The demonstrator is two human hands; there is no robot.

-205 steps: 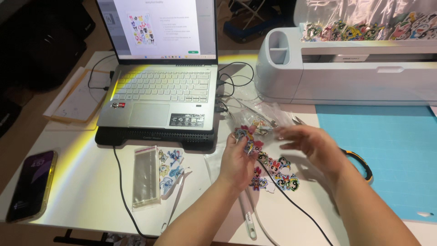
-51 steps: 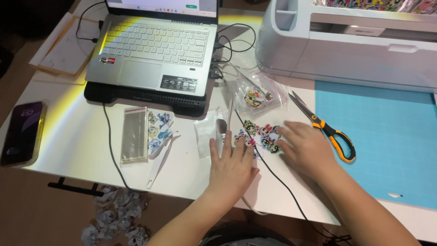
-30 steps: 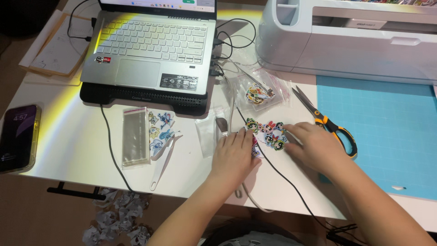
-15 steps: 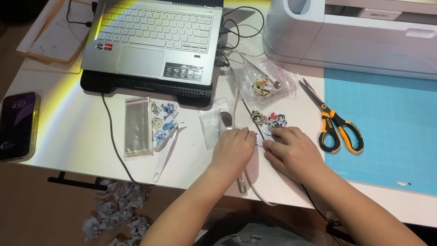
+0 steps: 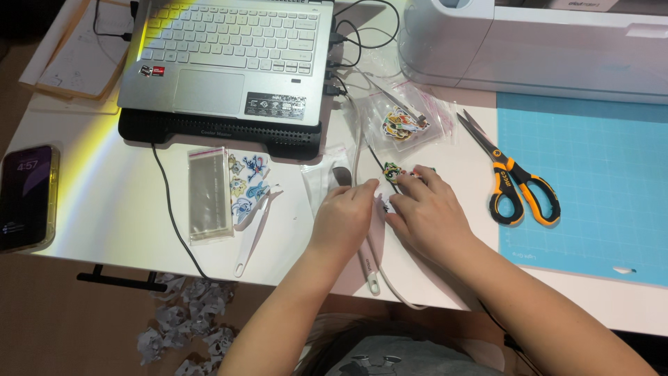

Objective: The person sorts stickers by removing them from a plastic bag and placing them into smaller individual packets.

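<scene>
A white desk fills most of the view, smooth and glossy, with a band of yellowish light across its left part; below its near edge lies a brown floor with crumpled paper scraps. Far beyond the grip of both hands stands a large white cutting machine of smooth plastic, and beside it, up and to the left, a silver laptop on a black stand. To the right of the hands lies a light-blue gridded cutting mat, flat and matte. At its left edge, just right of the right hand, lie scissors with orange and black handles, blades shut. A dark phone lies well away to the left.

Left of the hands are a clear, shiny plastic sleeve and blue-toned stickers, with a white tool slanting below them. A clear zip bag of stickers lies just beyond the hands.

The left hand and right hand rest side by side on the desk, fingers bent down. Small colourful stickers lie at their fingertips, touching them, partly covered by the right hand. Whether either grip pinches a sticker or only presses on it, I cannot tell. A white cord runs between the hands.
</scene>
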